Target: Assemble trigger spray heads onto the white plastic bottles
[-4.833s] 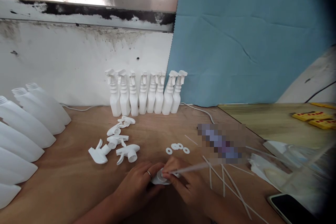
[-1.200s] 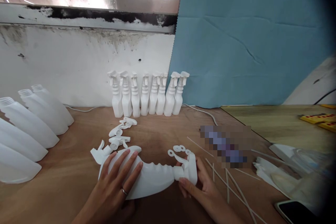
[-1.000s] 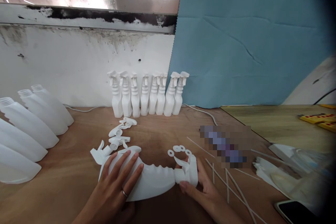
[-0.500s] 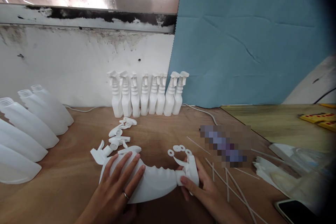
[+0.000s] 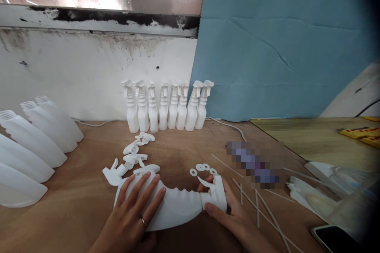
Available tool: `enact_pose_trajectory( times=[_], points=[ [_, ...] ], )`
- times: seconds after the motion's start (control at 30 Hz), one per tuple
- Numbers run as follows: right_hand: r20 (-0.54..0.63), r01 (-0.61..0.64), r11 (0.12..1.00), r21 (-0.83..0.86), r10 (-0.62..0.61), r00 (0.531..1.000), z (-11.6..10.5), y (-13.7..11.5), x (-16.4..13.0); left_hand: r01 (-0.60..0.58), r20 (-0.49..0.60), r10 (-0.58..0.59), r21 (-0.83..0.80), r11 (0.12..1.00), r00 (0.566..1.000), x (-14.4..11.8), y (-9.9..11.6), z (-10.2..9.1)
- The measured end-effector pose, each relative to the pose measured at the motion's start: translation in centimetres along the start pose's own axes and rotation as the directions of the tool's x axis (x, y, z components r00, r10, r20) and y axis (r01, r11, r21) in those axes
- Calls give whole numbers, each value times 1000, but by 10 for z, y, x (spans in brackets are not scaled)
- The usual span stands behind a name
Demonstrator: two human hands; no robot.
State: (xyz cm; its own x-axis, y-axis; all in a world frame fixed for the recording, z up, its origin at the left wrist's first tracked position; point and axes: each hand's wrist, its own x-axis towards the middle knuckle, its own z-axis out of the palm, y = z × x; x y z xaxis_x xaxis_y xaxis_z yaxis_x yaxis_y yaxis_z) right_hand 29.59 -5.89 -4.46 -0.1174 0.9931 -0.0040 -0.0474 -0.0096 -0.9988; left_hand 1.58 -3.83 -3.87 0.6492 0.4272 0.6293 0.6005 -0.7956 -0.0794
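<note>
A white spray bottle point(image 5: 178, 205) lies on its side on the wooden table point(image 5: 77, 205), neck pointing right. My left hand point(image 5: 135, 209) lies spread over its body, a ring on one finger. My right hand point(image 5: 228, 209) wraps around the white trigger sprayer head point(image 5: 216, 195) fitted on the bottle's neck. Small white ring washers point(image 5: 202, 169) lie just behind the sprayer head. Loose trigger heads point(image 5: 130, 160) lie left of the bottle.
Several finished spray bottles point(image 5: 166, 104) stand in a row at the wall. Capless bottles point(image 5: 32, 146) lie at the left. Thin white dip tubes point(image 5: 261, 209) are scattered at the right, with plastic bags point(image 5: 329, 193) and a phone point(image 5: 335, 239) beyond.
Earlier both hands worked on a sprayer head with a tube. Now a bottle lies under my left hand with the head on its neck; over the last second my right hand shifted slightly around it.
</note>
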Motion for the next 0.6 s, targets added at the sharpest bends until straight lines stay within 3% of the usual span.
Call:
enact_pose_trajectory(
  times=[0.1,0.3,0.43,0.6],
  points=[
    [1,-8,1000,4,8,1000,1,-1,-1,17,6,-17,-13,1000,1000,0,0,-1],
    [-155,-15,997,-69,4,988,12,-2,-5,34,-29,-35,-37,999,999,1,3,-1],
    [-156,42,998,-52,-50,987,15,-7,-6,13,-30,-14,-21,1000,999,1,3,-1],
    [-175,2,999,-46,-11,984,12,-14,-7,-6,-37,5,-34,999,999,-3,2,-2]
  ],
)
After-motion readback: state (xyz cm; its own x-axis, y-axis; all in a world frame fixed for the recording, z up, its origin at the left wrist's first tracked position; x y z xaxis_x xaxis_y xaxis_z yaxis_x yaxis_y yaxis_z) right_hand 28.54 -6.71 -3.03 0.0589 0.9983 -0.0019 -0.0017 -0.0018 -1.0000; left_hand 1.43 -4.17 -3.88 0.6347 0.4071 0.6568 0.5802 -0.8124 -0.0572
